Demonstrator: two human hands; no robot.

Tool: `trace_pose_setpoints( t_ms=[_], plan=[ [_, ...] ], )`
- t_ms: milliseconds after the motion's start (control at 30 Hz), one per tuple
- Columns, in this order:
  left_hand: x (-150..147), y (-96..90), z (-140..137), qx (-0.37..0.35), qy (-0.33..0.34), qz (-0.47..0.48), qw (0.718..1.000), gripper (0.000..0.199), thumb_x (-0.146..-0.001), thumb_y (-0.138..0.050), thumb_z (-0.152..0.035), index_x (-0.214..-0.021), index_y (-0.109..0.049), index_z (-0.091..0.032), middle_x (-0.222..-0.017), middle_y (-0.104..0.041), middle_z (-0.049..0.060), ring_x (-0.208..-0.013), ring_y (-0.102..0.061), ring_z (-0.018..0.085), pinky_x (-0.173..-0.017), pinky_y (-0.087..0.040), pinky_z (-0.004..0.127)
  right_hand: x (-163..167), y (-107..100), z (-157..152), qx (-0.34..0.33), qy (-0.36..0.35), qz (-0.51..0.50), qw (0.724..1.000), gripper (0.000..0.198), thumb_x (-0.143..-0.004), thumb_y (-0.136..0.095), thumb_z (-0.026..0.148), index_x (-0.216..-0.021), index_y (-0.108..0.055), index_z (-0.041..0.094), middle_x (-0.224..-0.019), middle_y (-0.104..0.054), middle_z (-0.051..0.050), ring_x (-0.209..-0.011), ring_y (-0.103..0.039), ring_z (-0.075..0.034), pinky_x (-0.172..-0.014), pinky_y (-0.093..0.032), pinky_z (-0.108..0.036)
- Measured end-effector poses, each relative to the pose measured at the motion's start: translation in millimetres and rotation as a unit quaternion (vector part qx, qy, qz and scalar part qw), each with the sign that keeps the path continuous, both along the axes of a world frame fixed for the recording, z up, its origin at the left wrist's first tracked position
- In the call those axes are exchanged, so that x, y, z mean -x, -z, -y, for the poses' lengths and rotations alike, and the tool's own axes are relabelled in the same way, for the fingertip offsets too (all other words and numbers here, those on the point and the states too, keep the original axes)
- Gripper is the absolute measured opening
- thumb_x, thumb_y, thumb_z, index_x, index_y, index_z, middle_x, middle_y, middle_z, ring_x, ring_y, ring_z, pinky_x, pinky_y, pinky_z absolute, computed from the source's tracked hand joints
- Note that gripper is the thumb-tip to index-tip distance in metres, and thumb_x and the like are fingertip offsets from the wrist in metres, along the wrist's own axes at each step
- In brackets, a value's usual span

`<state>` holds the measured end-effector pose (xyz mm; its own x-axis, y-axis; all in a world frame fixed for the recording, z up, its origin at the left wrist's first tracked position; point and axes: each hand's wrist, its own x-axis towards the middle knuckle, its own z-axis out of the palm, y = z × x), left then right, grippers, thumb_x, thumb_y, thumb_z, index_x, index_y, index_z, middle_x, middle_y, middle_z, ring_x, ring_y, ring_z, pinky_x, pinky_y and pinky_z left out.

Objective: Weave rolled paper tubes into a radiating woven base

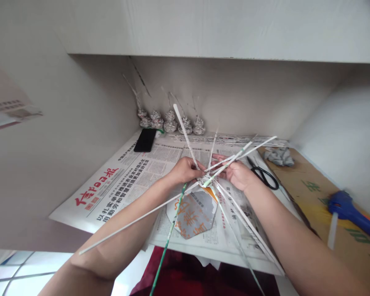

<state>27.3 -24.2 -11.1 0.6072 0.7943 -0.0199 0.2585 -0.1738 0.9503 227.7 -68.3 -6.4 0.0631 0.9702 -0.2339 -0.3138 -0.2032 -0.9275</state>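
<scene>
"What colours are at your fingers (195,163)?"
"White paper sticks (184,130), and a green strip (169,236) with pale flecks running toward me."
"Nearer you than them?"
"A grey board (191,213) with orange characters."
"Left of them?"
"My newspaper (123,193) shows red characters and black print; the phone (144,140) is black."
"Beyond?"
"Mottled grey-and-white gourd shapes (170,122)."
"Right?"
"Black scissors (253,165), brown cardboard (291,181) with green characters, a blue glue gun (342,203)."
</scene>
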Motion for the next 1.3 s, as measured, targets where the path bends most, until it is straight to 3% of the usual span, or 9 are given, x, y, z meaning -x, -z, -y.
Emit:
trace_pose_setpoints(
  t_ms=[167,300,467,633,967,1133,1300],
  plan=[
    [-0.1,1.4,-3.3,-0.003,-0.037,0.041,0.998,0.030,-0.070,-0.070,-0.025,-0.096,-0.074,-0.010,-0.065,-0.067,0.002,-0.049,-0.055,0.009,-0.048,-0.044,0.018,15.0,5.3,5.0,0.033,-0.042,-0.001,0.999,0.011,-0.069,-0.067,0.014,-0.080,-0.070,0.014,-0.068,-0.072,-0.006,-0.053,-0.064,-0.014,-0.050,-0.054,-0.023],
    [-0.8,0.8,-4.9,0.010,-0.061,0.067,0.996,0.031,-0.069,-0.072,-0.022,-0.098,-0.070,-0.010,-0.060,-0.065,0.000,-0.047,-0.055,0.009,-0.047,-0.046,0.020,28.1,2.6,10.2,0.019,-0.038,0.011,0.999,0.021,-0.057,-0.076,0.014,-0.077,-0.069,0.014,-0.063,-0.070,-0.003,-0.048,-0.060,-0.012,-0.044,-0.049,-0.020],
    [-3.2,6.1,-6.0,0.024,-0.084,0.068,0.994,0.017,-0.069,-0.072,-0.019,-0.083,-0.064,-0.012,-0.058,-0.063,-0.001,-0.045,-0.056,0.009,-0.046,-0.047,0.020,31.8,-0.3,12.3,0.028,-0.006,0.047,0.999,0.028,-0.050,-0.079,0.014,-0.076,-0.069,0.014,-0.055,-0.066,0.001,-0.038,-0.053,-0.009,-0.035,-0.043,-0.018],
    [-3.8,11.6,-5.4,0.030,-0.093,0.052,0.994,0.020,-0.067,-0.075,-0.022,-0.079,-0.062,-0.013,-0.055,-0.060,-0.003,-0.042,-0.054,0.008,-0.043,-0.043,0.018,34.4,6.7,10.5,0.044,-0.005,0.048,0.998,0.022,-0.051,-0.080,0.017,-0.070,-0.069,0.013,-0.055,-0.065,-0.001,-0.040,-0.053,-0.009,-0.033,-0.042,-0.017],
    [-6.8,5.7,3.5,-0.066,-0.119,0.020,0.990,0.018,-0.069,-0.070,-0.026,-0.080,-0.072,-0.012,-0.055,-0.063,0.000,-0.044,-0.054,0.009,-0.046,-0.039,0.018,34.8,13.9,6.5,0.063,0.054,0.077,0.994,0.017,-0.059,-0.079,0.020,-0.063,-0.065,0.013,-0.046,-0.059,0.001,-0.034,-0.046,-0.007,-0.029,-0.036,-0.016],
    [-6.0,5.5,3.9,-0.155,-0.134,-0.020,0.979,0.015,-0.071,-0.066,-0.020,-0.081,-0.076,-0.015,-0.069,-0.071,0.002,-0.059,-0.063,0.012,-0.060,-0.046,0.020,34.2,7.2,7.4,0.076,0.001,0.027,0.997,0.016,-0.067,-0.074,0.026,-0.072,-0.067,0.013,-0.059,-0.067,-0.004,-0.045,-0.058,-0.011,-0.030,-0.036,-0.015],
    [-6.2,0.1,9.2,-0.210,-0.090,-0.049,0.972,0.027,-0.073,-0.057,-0.010,-0.088,-0.078,-0.020,-0.081,-0.075,0.002,-0.072,-0.067,0.013,-0.070,-0.048,0.020,38.4,5.7,8.9,0.084,0.030,0.056,0.994,0.029,-0.071,-0.072,0.040,-0.067,-0.065,0.012,-0.052,-0.063,-0.004,-0.037,-0.053,-0.011,-0.029,-0.036,-0.019]
  ],
)
